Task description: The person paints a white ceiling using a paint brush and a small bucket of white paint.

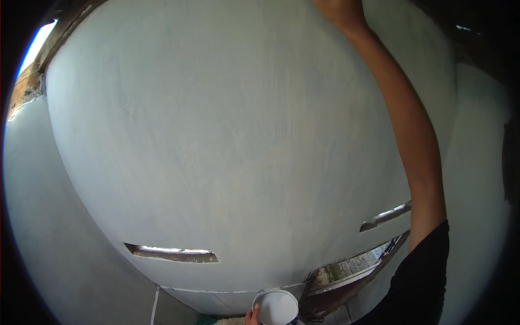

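Low in the head view, my left hand (253,315) grips the rim of a round white tub (295,317), with the thumb over the edge and the fingers outside. The inside of the tub looks white, like paint. My right arm is stretched up along the right side, and my right hand (342,10) is at the top edge, close to the pale wall (216,135). Its fingers are cut off by the frame, so I cannot tell what it holds. Faint streaks run down the wall's whitish-grey surface.
Two narrow slots, a left one (173,261) and a right one (374,223), pierce the wall low down. Below the right slot is a doorway with a tilted-looking dark door (346,290). A side wall (38,206) stands at left, and a wooden beam (70,24) crosses the upper left.
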Demonstrator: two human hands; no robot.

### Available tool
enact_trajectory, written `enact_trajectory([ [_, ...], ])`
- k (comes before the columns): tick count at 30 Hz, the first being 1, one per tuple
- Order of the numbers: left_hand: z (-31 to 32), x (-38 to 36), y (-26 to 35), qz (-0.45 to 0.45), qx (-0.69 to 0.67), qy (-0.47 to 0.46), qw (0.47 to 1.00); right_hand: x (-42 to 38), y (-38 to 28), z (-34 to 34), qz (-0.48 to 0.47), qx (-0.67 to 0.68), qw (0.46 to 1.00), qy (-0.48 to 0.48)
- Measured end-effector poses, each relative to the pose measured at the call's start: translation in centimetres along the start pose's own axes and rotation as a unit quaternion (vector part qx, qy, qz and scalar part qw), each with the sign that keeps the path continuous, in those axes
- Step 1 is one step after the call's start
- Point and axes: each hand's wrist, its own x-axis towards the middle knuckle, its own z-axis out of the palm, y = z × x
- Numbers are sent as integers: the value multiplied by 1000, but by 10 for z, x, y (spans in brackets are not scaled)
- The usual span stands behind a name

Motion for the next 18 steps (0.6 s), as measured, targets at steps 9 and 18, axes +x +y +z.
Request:
enact_trajectory([
  [9, -17, 2, 13, 17, -11, -4, 1000, -124, -176, -70, 139, 249, 932, -222],
  [18, -42, -5, 16, 17, -26, 28, 999, 26, -29, -8, 387, 197, 871, -230],
])
